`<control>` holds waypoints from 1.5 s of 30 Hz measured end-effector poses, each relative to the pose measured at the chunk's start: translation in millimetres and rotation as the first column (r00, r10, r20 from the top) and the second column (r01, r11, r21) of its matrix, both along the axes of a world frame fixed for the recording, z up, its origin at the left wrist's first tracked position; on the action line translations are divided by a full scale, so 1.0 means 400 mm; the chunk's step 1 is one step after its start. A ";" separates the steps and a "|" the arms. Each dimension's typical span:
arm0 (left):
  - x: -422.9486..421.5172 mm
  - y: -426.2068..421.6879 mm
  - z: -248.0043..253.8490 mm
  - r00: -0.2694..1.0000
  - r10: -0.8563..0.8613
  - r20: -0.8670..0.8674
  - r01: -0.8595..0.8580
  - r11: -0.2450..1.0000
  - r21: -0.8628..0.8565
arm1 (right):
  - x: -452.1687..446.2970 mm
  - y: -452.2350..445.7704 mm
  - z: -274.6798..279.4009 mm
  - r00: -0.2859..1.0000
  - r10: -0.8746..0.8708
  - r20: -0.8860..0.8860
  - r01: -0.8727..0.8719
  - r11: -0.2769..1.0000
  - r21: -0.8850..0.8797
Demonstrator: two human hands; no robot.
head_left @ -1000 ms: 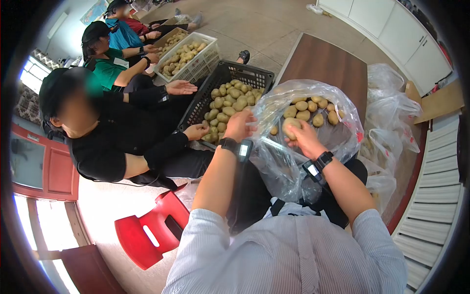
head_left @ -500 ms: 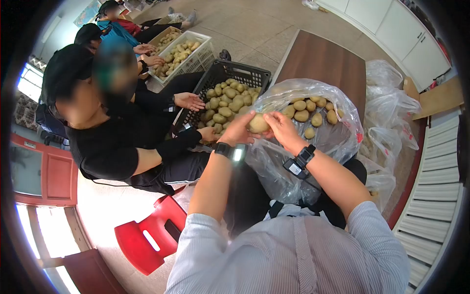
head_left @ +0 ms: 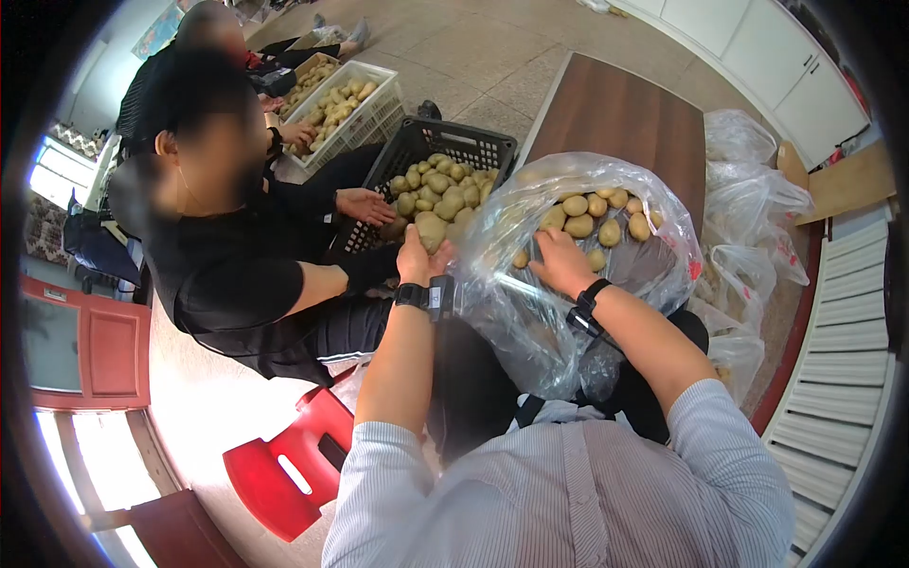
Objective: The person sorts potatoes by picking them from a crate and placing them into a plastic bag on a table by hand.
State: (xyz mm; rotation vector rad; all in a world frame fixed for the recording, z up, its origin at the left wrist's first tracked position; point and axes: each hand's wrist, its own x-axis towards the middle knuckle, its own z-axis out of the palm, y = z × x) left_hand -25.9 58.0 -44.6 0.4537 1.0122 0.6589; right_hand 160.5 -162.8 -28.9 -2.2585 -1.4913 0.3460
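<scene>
At the left, a person in black point(head_left: 222, 275) sat close by, one open palm point(head_left: 364, 206) held palm up at the side of a black slotted crate point(head_left: 485, 144) of potatoes. A red chair point(head_left: 289, 464) stood below, on the pale floor. Beyond the black crate was a white crate point(head_left: 383, 121), also holding potatoes.

The wearer's left forearm reached forward, and the left hand point(head_left: 417, 254) was at the near edge of the black crate. Its thumb and fingers were closed around a large potato point(head_left: 431, 230), the thumb along the left side. The potato was plump and nearly round, its slightly longer axis running roughly away from the wearer; neither end stood out as a front.

To the right, a clear plastic bag point(head_left: 509, 317) lay open, with loose potatoes point(head_left: 579, 226) inside. The right forearm slanted inward to it, and the right hand point(head_left: 562, 262) was in the opening, back upward, fingers bent and directed forward beside the potatoes. Whether those fingers gripped anything could not be told. A brown table point(head_left: 620, 114) stood beyond, and filled clear bags point(head_left: 748, 213) were at the far right.
</scene>
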 end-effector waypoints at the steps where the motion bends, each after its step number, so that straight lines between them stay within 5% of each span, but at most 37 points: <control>1: 0.004 -0.003 0.003 1.000 -0.004 -0.001 0.004 1.000 0.000 | 0.001 0.007 -0.007 1.000 -0.004 -0.001 0.004 1.000 0.000; 4: 0.013 -0.006 0.006 0.994 0.084 -0.064 -0.083 0.996 0.011 | -0.004 0.033 -0.013 0.985 0.056 0.162 -0.061 0.998 0.028; 7: 0.017 -0.007 0.002 0.984 0.006 -0.178 -0.001 1.000 0.027 | -0.017 0.064 -0.002 0.969 0.128 0.209 -0.122 0.992 -0.040; 10: 0.040 -0.052 0.026 0.976 -0.119 -0.180 0.163 0.954 0.251 | -0.023 0.098 -0.015 0.936 0.168 0.311 -0.219 0.966 0.139; 13: 0.052 -0.133 0.181 0.779 -0.626 -0.042 0.617 0.751 0.237 | -0.036 0.131 -0.004 0.963 0.210 0.166 -0.254 0.915 0.314; 14: 0.058 -0.147 0.195 0.773 -0.633 -0.041 0.624 0.747 0.232 | -0.033 0.140 -0.033 0.966 0.203 0.163 -0.245 0.919 0.309; 16: 0.073 -0.168 0.206 0.453 -0.874 -0.178 0.886 0.419 0.200 | -0.030 0.159 -0.068 0.951 0.233 -0.201 -0.171 0.944 0.283; 17: 0.079 -0.175 0.210 0.374 -0.889 -0.263 0.925 0.341 0.166 | -0.033 0.171 -0.074 0.898 0.161 -0.409 -0.049 0.961 0.270; 18: 0.086 -0.177 0.200 0.367 -0.893 -0.259 0.928 0.334 0.162 | -0.034 0.185 -0.081 0.899 0.152 -0.411 -0.041 0.963 0.265; 20: 0.095 -0.175 0.166 0.221 -0.833 -0.507 0.975 0.186 0.120 | -0.040 0.207 -0.074 0.930 0.271 0.247 -0.324 0.924 0.205; 21: 0.098 -0.168 0.151 0.215 -0.836 -0.505 0.976 0.180 0.119 | -0.038 0.203 -0.070 0.876 0.358 0.325 -0.384 0.923 0.017; 25: 0.100 -0.137 0.108 0.273 -0.671 -0.689 0.962 0.211 0.176 | -0.039 0.190 -0.103 0.924 0.256 0.283 -0.306 0.940 0.149; 26: 0.099 -0.134 0.109 0.295 -0.598 -0.745 0.953 0.238 0.186 | -0.039 0.184 -0.096 0.942 0.250 0.225 -0.262 0.965 0.021; 27: 0.102 -0.127 0.110 0.296 -0.613 -0.733 0.946 0.292 0.138 | -0.038 0.178 -0.088 0.957 0.237 0.169 -0.221 0.969 -0.109; 30: 0.103 -0.105 0.074 0.449 -0.587 -0.674 0.878 0.431 0.209 | -0.032 0.121 -0.059 0.938 0.194 0.287 -0.195 0.980 -0.024; 37: 0.102 -0.095 0.073 0.582 -0.591 -0.559 0.783 0.593 0.189 | 0.003 0.001 -0.053 0.919 0.237 0.316 -0.240 0.970 -0.029; 39: 0.100 -0.094 0.079 0.581 -0.603 -0.547 0.786 0.590 0.183 | 0.011 -0.043 -0.049 0.897 0.277 0.344 -0.244 0.960 -0.136; 45: 0.096 -0.115 0.092 0.571 -0.677 -0.464 0.808 0.563 0.174 | 0.008 -0.159 -0.060 0.859 0.217 0.464 -0.228 0.973 -0.033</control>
